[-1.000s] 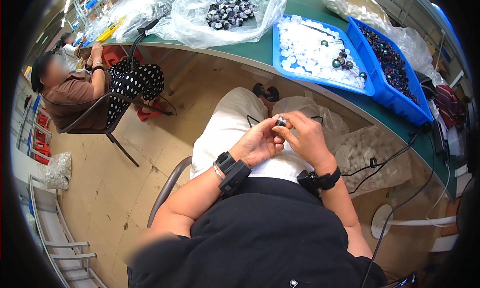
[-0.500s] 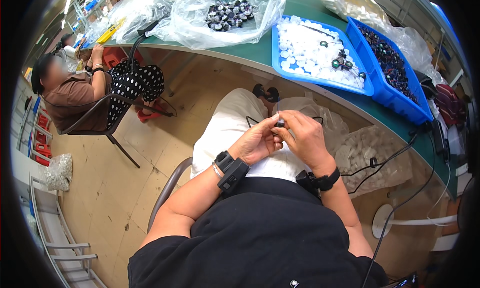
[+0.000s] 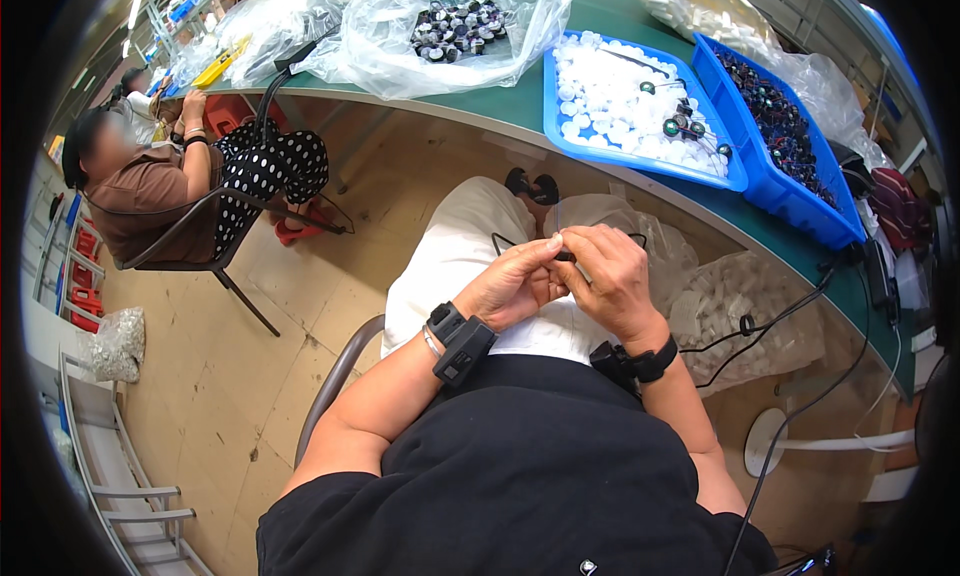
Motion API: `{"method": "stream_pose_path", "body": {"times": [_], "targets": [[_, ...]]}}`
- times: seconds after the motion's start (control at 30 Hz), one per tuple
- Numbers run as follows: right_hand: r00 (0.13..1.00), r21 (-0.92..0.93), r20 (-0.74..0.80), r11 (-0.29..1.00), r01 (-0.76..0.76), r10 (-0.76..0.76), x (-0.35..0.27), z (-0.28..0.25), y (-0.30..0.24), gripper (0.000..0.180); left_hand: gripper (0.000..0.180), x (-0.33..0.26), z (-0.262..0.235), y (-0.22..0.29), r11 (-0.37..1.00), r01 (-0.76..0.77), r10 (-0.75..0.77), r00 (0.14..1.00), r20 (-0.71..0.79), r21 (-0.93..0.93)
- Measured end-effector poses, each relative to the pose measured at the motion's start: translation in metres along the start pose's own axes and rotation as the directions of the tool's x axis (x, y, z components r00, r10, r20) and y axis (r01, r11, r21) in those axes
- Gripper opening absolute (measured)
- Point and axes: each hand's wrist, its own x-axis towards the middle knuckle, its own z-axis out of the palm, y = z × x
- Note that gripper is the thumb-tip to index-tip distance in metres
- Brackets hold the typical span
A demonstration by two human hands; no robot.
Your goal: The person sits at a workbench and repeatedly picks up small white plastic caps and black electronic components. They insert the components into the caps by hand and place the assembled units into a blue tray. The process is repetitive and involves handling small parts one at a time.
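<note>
Both hands meet at the centre of the frame, above the person's lap. Left hand is curled with its fingertips pinched on a small dark part, and the right hand closes on the same part from the other side, so the piece sits between the two sets of fingertips and is mostly hidden by them. What kind of part it is cannot be told. Each wrist carries a black band with a small device on it.

Just beyond the hands, toward the upper part of the frame, a green table curves across. On it, upper right of centre, stands a blue tray filled with small white caps and a few dark pieces. Beside it, further right, a second blue bin holds dark parts. Upper centre, a clear plastic bag lies open around more dark and white pieces.

Right of the hands, below the table edge, another plastic bag of white parts hangs, with black cables running across it.

At the upper left, another person sits on a chair at the same table.
</note>
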Motion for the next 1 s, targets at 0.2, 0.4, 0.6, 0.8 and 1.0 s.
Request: {"method": "stream_pose_path", "body": {"times": [0.2, 0.4, 0.6, 0.8, 1.0], "targets": [[0.99, 0.142, -0.002, 0.98, -0.137, 0.139, -0.003, 0.006, 0.005, 0.032, 0.019, -0.001, 0.0, 0.004, 0.997, -0.027, 0.027, 1.0, -0.008, 0.078], [0.988, 0.185, 0.001, 0.971, -0.154, 0.156, -0.002, 0.006, 0.005, 0.033, 0.022, -0.003, 0.003, 0.004, 0.949, -0.082, 0.116, 0.989, -0.095, 0.305], [0.993, 0.158, 0.034, 0.981, -0.114, 0.11, -0.005, 0.004, 0.008, 0.033, 0.019, -0.002, 0.002, 0.003, 0.945, -0.066, 0.105, 0.989, -0.106, 0.319], [0.996, 0.118, -0.013, 0.99, -0.081, 0.083, -0.003, 0.001, 0.006, 0.026, 0.02, -0.001, 0.002, 0.001, 0.955, -0.089, 0.108, 0.993, -0.052, 0.283], [0.967, 0.28, -0.05, 0.933, -0.227, 0.251, 0.002, -0.003, 0.004, 0.029, 0.026, 0.006, 0.021, 0.018, 0.864, -0.174, 0.184, 0.983, 0.025, 0.473]]}}
